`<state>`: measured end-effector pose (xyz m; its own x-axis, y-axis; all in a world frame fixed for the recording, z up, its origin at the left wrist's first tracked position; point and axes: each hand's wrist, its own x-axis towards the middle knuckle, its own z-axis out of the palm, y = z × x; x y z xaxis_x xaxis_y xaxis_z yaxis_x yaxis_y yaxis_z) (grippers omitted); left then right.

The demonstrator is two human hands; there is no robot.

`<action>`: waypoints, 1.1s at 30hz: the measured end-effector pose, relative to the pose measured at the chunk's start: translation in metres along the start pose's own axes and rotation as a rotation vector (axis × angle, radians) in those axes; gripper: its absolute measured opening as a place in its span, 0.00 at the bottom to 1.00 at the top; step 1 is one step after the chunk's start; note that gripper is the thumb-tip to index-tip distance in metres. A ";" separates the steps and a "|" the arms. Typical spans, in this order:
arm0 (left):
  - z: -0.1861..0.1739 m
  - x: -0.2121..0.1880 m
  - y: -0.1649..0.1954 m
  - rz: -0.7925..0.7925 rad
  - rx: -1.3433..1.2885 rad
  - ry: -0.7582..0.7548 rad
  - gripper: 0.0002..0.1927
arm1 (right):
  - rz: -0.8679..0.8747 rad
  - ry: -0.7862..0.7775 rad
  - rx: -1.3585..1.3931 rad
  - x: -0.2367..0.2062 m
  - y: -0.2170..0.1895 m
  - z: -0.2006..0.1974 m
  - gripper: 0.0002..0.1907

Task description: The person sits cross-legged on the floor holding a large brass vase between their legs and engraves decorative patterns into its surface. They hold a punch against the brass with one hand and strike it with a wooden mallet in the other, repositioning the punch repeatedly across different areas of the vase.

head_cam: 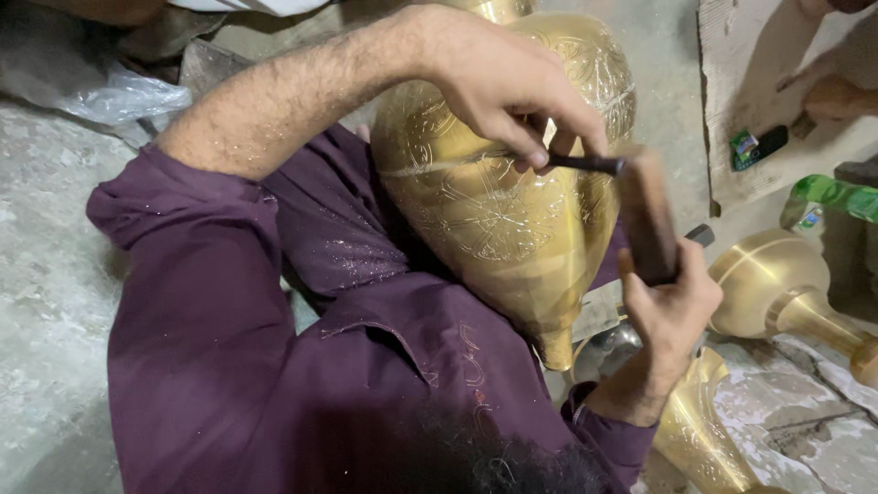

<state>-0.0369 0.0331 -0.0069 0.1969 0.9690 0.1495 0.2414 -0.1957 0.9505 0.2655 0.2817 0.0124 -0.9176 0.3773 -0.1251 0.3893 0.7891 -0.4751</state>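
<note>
A large engraved brass vase [494,220] lies tilted across my lap, its narrow end pointing down. My left hand [498,78] reaches over the vase and pinches a thin dark chisel [585,165], whose tip rests on the vase's engraved surface. My right hand [668,311] grips a dark wooden mallet [645,215] by its lower end. The mallet stands upright, with its side right at the chisel's outer end. Both of my arms are in purple sleeves dusted with metal flecks.
A brass funnel-shaped piece [777,279] lies at the right and another brass piece [700,430] sits below my right wrist. A green bottle [837,197], a wooden board [759,82] with a small black-and-green object [757,144], and crumpled clear plastic [101,91] lie on the concrete floor.
</note>
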 end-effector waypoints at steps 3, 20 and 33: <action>-0.004 0.004 -0.002 -0.014 -0.066 -0.077 0.27 | 0.084 0.080 0.410 0.001 -0.004 0.000 0.17; 0.010 -0.005 -0.019 0.106 0.019 0.100 0.23 | -0.500 0.187 -0.415 0.042 -0.032 -0.020 0.23; 0.073 -0.035 -0.004 -0.010 -0.236 0.624 0.22 | -0.302 -0.117 -0.182 0.069 -0.025 -0.038 0.21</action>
<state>0.0251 -0.0109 -0.0357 -0.4079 0.8903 0.2023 0.0119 -0.2164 0.9762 0.1954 0.3059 0.0488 -0.9922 0.0651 -0.1067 0.0983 0.9337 -0.3443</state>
